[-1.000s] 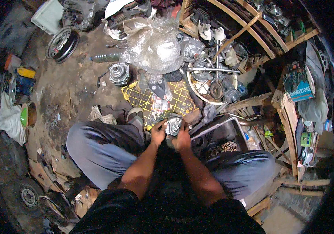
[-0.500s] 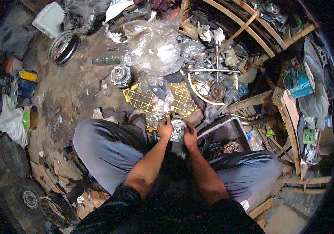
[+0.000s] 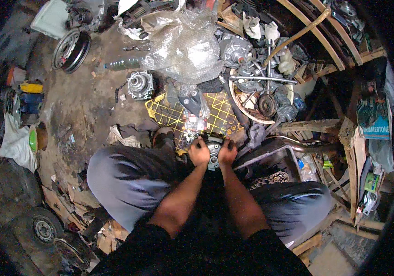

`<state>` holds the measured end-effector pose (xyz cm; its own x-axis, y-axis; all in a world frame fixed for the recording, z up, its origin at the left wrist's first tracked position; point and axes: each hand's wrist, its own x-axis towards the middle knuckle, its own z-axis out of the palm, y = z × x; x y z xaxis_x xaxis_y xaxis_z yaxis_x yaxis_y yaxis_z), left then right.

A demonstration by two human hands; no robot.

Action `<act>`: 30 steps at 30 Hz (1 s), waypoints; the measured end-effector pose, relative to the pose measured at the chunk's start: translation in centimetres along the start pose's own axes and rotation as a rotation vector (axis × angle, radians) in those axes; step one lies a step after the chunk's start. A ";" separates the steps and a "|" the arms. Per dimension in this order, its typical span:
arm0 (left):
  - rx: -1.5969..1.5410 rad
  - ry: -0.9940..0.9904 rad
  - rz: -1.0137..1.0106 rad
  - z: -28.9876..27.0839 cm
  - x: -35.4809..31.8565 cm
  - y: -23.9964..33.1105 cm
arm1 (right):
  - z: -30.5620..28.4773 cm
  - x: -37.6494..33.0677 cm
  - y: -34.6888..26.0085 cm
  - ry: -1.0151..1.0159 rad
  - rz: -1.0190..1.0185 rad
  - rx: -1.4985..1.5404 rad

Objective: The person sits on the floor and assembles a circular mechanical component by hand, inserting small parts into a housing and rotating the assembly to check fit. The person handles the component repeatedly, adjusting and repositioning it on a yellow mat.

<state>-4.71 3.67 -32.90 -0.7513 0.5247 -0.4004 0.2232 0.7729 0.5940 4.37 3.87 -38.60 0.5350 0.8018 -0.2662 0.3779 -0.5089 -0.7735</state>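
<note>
Between my knees, both hands hold a grey metal housing (image 3: pixel 213 156) with a round opening and bolt holes. My left hand (image 3: pixel 199 152) grips its left side with bent fingers. On the right side, my right hand (image 3: pixel 227 152) is closed around the edge. The fingertips are partly hidden behind the part. Just beyond lies a yellow-lined black mat (image 3: pixel 220 112), with a dark metal bracket (image 3: pixel 191 102) and a small silver gear-like part (image 3: pixel 190 136) on it. Past the mat's left corner, a larger round metal housing (image 3: pixel 140 85) stands on the floor.
A grey-rimmed tray (image 3: pixel 293 158) with metal parts sits by my right knee. Beyond the mat lie bubble wrap (image 3: pixel 183 46), a plastic bottle (image 3: pixel 123 63) and a round container of metal parts (image 3: pixel 238 99). A wooden frame (image 3: pixel 354 165) rises at right; a wheel rim (image 3: pixel 71 50) stands far left.
The metal housing has turned in my hands, so its round face looks narrower. My hands have come round its sides. The whole view has shifted slightly.
</note>
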 end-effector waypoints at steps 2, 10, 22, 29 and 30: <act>-0.014 0.016 0.038 -0.1 0.0 -0.1 | -0.1 -0.1 0.3 -0.027 0.048 -0.004; -0.020 0.060 0.055 1.2 0.1 -0.4 | 1.8 0.2 3.1 0.079 -0.163 0.083; 0.106 0.014 0.044 1.1 1.4 -2.2 | -0.8 -1.0 -1.3 -0.108 -0.160 0.038; 0.031 0.132 0.084 2.2 0.9 -2.7 | 2.0 -1.3 2.0 0.088 0.079 -0.070; 0.074 0.150 0.108 2.3 0.9 -2.8 | 1.5 -1.2 0.9 0.074 0.096 -0.034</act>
<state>-4.54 2.80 -36.52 -0.8034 0.5510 -0.2256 0.3480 0.7420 0.5730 2.98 2.92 -39.81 0.6237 0.7242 -0.2943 0.3465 -0.5935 -0.7264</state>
